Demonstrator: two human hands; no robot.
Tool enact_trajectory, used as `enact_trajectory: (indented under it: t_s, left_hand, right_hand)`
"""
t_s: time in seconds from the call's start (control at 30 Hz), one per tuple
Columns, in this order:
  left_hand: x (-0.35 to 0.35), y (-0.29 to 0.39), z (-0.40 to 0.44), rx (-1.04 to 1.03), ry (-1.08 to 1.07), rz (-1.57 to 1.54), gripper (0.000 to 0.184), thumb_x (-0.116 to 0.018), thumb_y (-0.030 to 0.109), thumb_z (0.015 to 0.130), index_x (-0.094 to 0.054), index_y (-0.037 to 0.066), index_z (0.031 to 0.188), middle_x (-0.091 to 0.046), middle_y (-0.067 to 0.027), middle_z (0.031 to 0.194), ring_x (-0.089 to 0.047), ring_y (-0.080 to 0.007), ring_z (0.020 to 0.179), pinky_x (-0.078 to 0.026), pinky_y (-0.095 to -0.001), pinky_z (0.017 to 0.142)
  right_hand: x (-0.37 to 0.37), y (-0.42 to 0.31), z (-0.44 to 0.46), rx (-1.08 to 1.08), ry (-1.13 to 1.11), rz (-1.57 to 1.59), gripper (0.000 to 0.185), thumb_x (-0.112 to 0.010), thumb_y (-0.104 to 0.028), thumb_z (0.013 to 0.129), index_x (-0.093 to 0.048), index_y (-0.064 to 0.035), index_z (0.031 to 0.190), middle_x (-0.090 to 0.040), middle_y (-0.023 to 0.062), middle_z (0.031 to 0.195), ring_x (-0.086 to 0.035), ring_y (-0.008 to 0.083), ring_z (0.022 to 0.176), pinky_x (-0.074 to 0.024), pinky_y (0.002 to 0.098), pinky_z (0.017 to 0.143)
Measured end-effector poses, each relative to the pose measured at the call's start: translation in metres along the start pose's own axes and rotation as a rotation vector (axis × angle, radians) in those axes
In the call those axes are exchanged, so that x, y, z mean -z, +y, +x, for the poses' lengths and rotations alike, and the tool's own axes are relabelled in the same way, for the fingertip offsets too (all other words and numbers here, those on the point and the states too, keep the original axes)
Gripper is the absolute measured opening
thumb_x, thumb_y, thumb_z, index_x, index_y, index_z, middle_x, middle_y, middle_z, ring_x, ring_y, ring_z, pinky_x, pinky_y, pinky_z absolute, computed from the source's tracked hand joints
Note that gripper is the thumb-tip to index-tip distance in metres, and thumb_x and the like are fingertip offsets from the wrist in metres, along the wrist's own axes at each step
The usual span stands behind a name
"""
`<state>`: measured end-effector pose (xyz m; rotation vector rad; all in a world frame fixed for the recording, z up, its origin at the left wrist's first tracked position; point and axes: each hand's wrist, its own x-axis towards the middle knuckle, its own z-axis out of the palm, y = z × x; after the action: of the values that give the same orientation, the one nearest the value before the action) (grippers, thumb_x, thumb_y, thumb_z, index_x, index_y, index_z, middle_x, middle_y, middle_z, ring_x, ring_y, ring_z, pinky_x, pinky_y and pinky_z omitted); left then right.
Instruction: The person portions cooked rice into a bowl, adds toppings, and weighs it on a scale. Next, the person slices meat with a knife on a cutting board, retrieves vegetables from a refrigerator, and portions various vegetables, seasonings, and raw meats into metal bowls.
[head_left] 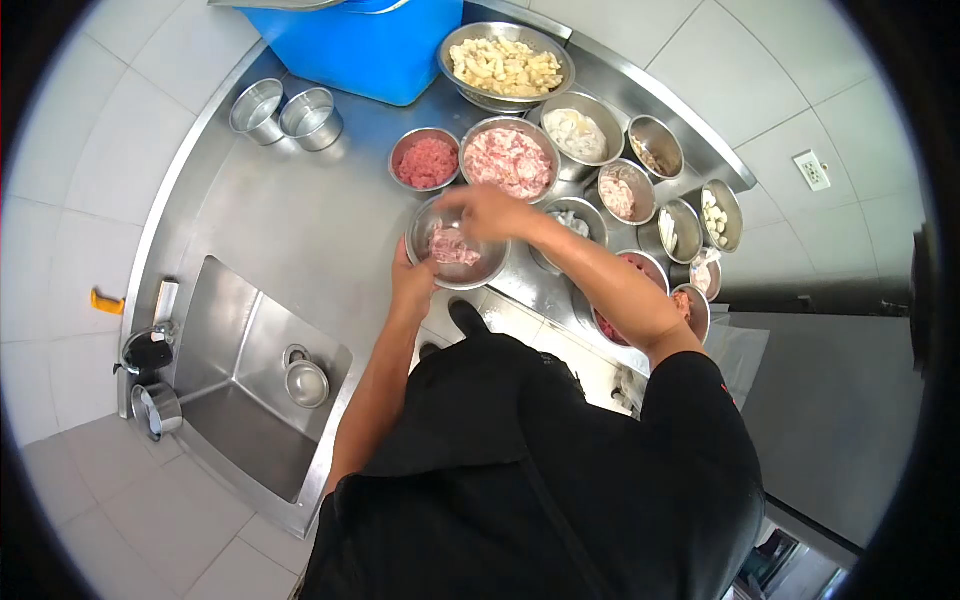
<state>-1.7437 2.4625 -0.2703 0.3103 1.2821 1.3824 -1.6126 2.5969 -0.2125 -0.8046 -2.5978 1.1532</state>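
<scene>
My left hand (412,283) grips the near-left rim of a metal bowl (487,268) at the counter's front edge. In the bowl lies a small heap of pale pink raw meat pieces (453,245). My right hand (490,212) reaches over the bowl's far side, its fingers bent down and smeared by motion, so what they hold, if anything, cannot be made out. Just beyond are a bowl of red ground meat (425,162) and a larger bowl of pink meat pieces (508,162).
A bowl of pale yellow chunks (507,67) stands at the back beside a blue bin (350,45). Several food bowls crowd the right, including one of white slices (575,134). Two metal containers (311,120) stand back left. A sink (245,400) holds a small bowl (306,384).
</scene>
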Motion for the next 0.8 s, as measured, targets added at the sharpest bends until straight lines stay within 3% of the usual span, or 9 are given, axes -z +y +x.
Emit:
enact_trajectory:
  t_s: [0.07, 0.1, 0.17, 0.27, 0.37, 0.5, 0.6, 0.7, 0.8]
  left_hand:
    - [0.003, 0.002, 0.003, -0.002, 0.022, 0.039, 0.064, -0.045, -0.011, 0.066, -0.040, 0.009, 0.125, -0.056, -0.0086, 0.100, -0.057, -0.0158, 0.069, -0.042, -0.0254, 0.042]
    - [0.002, 0.003, 0.004, -0.001, 0.030, 0.057, 0.065, -0.044, -0.012, 0.064, -0.040, 0.009, 0.125, -0.057, -0.0082, 0.098, -0.056, -0.0138, 0.063, -0.036, -0.0231, 0.037]
    - [-0.008, 0.010, 0.001, -0.020, 0.075, 0.072, 0.064, -0.044, -0.012, 0.064, -0.040, 0.009, 0.124, -0.057, -0.0079, 0.096, -0.053, -0.0122, 0.059, -0.032, -0.0223, 0.035]
    - [-0.010, 0.008, 0.011, -0.049, 0.111, 0.056, 0.063, -0.044, -0.010, 0.064, -0.041, 0.009, 0.123, -0.057, -0.0078, 0.094, -0.052, -0.0115, 0.056, -0.029, -0.0218, 0.034]
    - [-0.003, -0.003, 0.015, -0.040, 0.092, 0.072, 0.062, -0.045, -0.009, 0.064, -0.041, 0.009, 0.123, -0.057, -0.0078, 0.093, -0.052, -0.0117, 0.057, -0.030, -0.0220, 0.034]
    - [-0.007, -0.002, 0.015, -0.052, 0.056, 0.005, 0.061, -0.043, -0.008, 0.065, -0.040, 0.009, 0.123, -0.056, -0.0084, 0.096, -0.054, -0.0122, 0.061, -0.032, -0.0231, 0.034]
    - [0.000, -0.001, 0.019, -0.024, 0.044, 0.121, 0.056, -0.043, -0.007, 0.071, -0.042, 0.010, 0.124, -0.055, -0.0087, 0.104, -0.060, -0.0198, 0.081, -0.051, -0.0308, 0.050]
    - [-0.007, 0.006, 0.015, -0.001, 0.063, 0.028, 0.056, -0.042, -0.007, 0.072, -0.041, 0.009, 0.125, -0.055, -0.0104, 0.105, -0.061, -0.0225, 0.082, -0.053, -0.0337, 0.051]
    - [-0.008, 0.003, 0.016, -0.065, 0.064, -0.020, 0.060, -0.042, -0.007, 0.067, -0.040, 0.010, 0.124, -0.055, -0.0091, 0.098, -0.056, -0.0148, 0.064, -0.036, -0.0236, 0.035]
  right_hand:
    - [0.033, 0.005, 0.019, -0.310, 0.153, -0.055, 0.048, -0.069, -0.015, 0.064, -0.057, -0.0049, 0.110, -0.062, 0.0171, 0.106, -0.059, 0.0256, 0.097, -0.0472, 0.0337, 0.081]
    - [0.037, 0.030, 0.026, -0.291, 0.248, -0.102, 0.055, -0.073, -0.022, 0.059, -0.055, 0.0042, 0.105, -0.062, 0.0229, 0.099, -0.062, 0.0325, 0.085, -0.0503, 0.0366, 0.072]
    - [0.033, 0.058, 0.048, -0.445, 0.256, -0.013, 0.075, -0.077, -0.027, 0.055, -0.045, 0.0121, 0.111, -0.059, 0.0271, 0.101, -0.060, 0.0343, 0.092, -0.0495, 0.0359, 0.077]
    - [0.002, 0.058, 0.070, -0.669, 0.422, -0.308, 0.084, -0.076, -0.028, 0.055, -0.038, 0.0142, 0.116, -0.054, 0.0301, 0.108, -0.056, 0.0367, 0.100, -0.0470, 0.0363, 0.085]
    - [-0.004, 0.055, 0.079, -0.785, 0.394, -0.201, 0.079, -0.074, -0.026, 0.057, -0.038, 0.0087, 0.119, -0.049, 0.0319, 0.114, -0.053, 0.0394, 0.105, -0.0448, 0.0378, 0.091]
    - [0.000, 0.055, 0.076, -0.721, 0.374, -0.105, 0.072, -0.066, -0.017, 0.055, -0.041, 0.0028, 0.120, -0.059, 0.0263, 0.101, -0.060, 0.0359, 0.096, -0.0486, 0.0376, 0.082]
    - [0.005, 0.061, 0.074, -0.640, 0.331, -0.092, 0.062, -0.071, -0.021, 0.050, -0.055, 0.0037, 0.105, -0.062, 0.0248, 0.095, -0.062, 0.0344, 0.090, -0.0497, 0.0359, 0.079]
    - [0.020, 0.076, 0.070, -0.547, 0.436, 0.127, 0.053, -0.076, -0.022, 0.051, -0.060, 0.0041, 0.095, -0.064, 0.0205, 0.089, -0.063, 0.0290, 0.083, -0.0506, 0.0334, 0.074]
    - [0.046, 0.060, 0.055, -0.433, 0.432, 0.505, 0.040, -0.078, -0.019, 0.058, -0.061, 0.0030, 0.087, -0.067, 0.0138, 0.083, -0.064, 0.0202, 0.074, -0.0511, 0.0289, 0.067]
